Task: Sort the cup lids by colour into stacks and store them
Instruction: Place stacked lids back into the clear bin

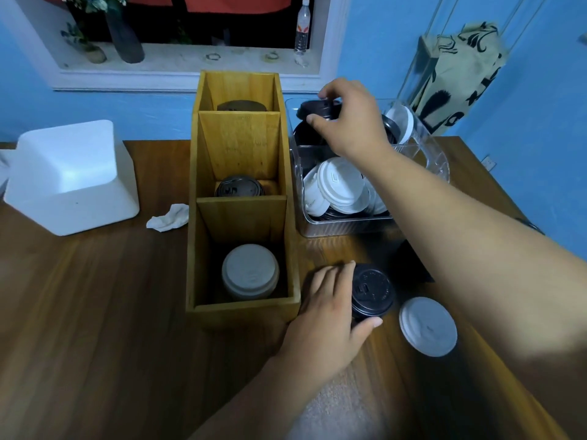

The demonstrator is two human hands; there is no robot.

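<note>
My right hand (352, 117) grips a black lid (314, 109) above the far end of a clear plastic bin (346, 225) that holds several white lids (341, 185) and black ones. My left hand (330, 309) holds a stack of black lids (371, 292) standing on the table. A white lid stack (427, 325) sits to its right. The wooden organizer (241, 309) has three compartments: white lids (249, 269) in the near one, black lids (238, 187) in the middle one, a dark lid (241, 106) in the far one.
A white foam box (70, 176) stands at the left of the wooden table (95, 312), with a crumpled tissue (168, 217) beside the organizer. A clear holder with a patterned bag (457, 77) stands at the back right. A water bottle (301, 27) is on the window sill.
</note>
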